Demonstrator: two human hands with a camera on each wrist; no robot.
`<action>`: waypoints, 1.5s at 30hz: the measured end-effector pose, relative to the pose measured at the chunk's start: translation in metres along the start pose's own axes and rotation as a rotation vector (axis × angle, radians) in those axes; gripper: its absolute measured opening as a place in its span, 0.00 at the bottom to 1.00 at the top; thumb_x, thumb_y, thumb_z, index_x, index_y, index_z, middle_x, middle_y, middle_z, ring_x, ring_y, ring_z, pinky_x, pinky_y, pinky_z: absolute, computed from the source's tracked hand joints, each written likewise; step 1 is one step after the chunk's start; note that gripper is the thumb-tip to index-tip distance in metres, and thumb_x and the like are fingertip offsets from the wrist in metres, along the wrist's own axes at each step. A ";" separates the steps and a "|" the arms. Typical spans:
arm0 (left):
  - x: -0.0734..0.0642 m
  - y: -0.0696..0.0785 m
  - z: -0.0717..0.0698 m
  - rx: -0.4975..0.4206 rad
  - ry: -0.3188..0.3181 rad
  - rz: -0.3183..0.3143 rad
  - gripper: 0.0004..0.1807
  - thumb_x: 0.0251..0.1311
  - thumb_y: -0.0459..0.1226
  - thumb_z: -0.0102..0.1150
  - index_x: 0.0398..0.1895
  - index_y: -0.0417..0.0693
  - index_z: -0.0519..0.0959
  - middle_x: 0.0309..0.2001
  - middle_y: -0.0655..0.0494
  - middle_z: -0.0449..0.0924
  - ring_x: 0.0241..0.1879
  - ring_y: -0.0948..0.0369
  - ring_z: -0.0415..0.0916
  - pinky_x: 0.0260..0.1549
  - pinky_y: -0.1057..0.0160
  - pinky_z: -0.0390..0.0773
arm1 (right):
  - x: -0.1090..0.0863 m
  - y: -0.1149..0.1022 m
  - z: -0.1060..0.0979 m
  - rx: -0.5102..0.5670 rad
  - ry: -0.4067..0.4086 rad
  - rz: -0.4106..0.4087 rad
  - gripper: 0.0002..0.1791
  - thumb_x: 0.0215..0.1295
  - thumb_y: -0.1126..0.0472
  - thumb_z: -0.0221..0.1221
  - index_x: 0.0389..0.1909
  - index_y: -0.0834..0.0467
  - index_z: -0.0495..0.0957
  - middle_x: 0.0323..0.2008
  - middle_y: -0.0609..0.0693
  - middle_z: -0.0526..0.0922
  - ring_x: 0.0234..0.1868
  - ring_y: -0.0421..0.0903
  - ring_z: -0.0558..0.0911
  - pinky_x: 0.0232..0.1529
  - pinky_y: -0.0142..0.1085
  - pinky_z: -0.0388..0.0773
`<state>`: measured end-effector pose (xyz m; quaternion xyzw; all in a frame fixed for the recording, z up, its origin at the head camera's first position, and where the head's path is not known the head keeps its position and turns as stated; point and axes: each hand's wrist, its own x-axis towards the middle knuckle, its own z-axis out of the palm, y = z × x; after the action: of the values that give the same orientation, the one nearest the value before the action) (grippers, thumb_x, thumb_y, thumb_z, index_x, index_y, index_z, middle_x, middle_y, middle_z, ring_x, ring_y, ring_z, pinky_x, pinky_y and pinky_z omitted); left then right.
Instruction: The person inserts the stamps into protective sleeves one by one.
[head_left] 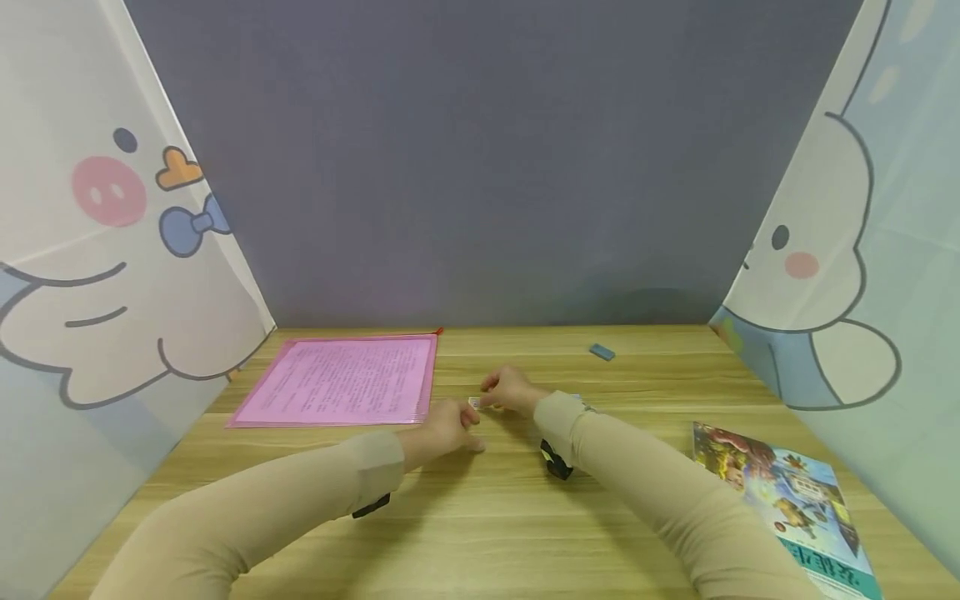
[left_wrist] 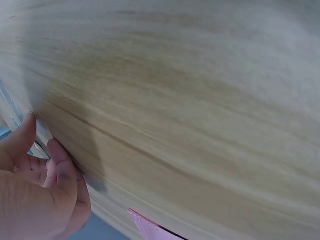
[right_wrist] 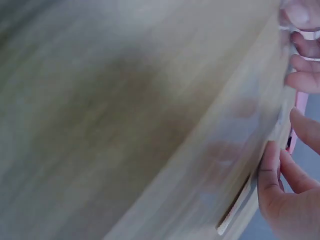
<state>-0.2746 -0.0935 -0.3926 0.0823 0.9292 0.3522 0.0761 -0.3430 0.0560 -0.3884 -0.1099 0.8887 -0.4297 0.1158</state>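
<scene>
Both hands meet over a thin flat strip (head_left: 474, 402), partly see-through, on the wooden table. My left hand (head_left: 447, 427) holds its left end between thumb and fingers; in the left wrist view, a pale, shiny edge with blue parts shows by the left hand (left_wrist: 47, 195). Farther along, my right hand (head_left: 513, 390) pinches the strip with thumb and index finger. Beyond the right hand (right_wrist: 287, 190), a pale end of the strip (right_wrist: 231, 212) reaches down in the right wrist view. My fingers and right wrist hide most of it, so its exact kind is unclear.
Left of the hands lies a pink folder (head_left: 337, 381) with a printed sheet. A small blue block (head_left: 602, 352) rests at the back right. Beside my right forearm is a colourful book (head_left: 795, 500). Fabric panels enclose the table's back and sides.
</scene>
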 end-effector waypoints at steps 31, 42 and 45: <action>-0.004 0.008 0.000 0.088 0.024 0.035 0.09 0.41 0.32 0.78 0.21 0.43 0.83 0.29 0.58 0.81 0.33 0.63 0.72 0.41 0.62 0.77 | 0.006 -0.004 0.006 -0.069 0.001 0.030 0.11 0.47 0.70 0.71 0.29 0.60 0.78 0.26 0.46 0.75 0.24 0.40 0.71 0.22 0.26 0.70; -0.003 0.010 -0.010 -0.112 -0.088 0.013 0.09 0.48 0.27 0.71 0.28 0.40 0.78 0.26 0.52 0.83 0.26 0.60 0.78 0.28 0.69 0.79 | 0.006 -0.003 0.003 0.060 -0.033 0.064 0.09 0.52 0.71 0.68 0.34 0.62 0.81 0.26 0.47 0.78 0.24 0.40 0.74 0.23 0.27 0.74; -0.003 0.011 -0.012 -0.150 -0.126 -0.007 0.08 0.50 0.26 0.68 0.31 0.39 0.78 0.29 0.49 0.84 0.29 0.59 0.80 0.33 0.67 0.83 | 0.005 -0.005 0.001 0.119 -0.063 0.060 0.09 0.54 0.73 0.66 0.37 0.64 0.81 0.26 0.47 0.77 0.24 0.39 0.74 0.24 0.27 0.75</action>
<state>-0.2729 -0.0937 -0.3765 0.0952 0.8938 0.4149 0.1414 -0.3465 0.0510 -0.3859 -0.0898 0.8605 -0.4744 0.1628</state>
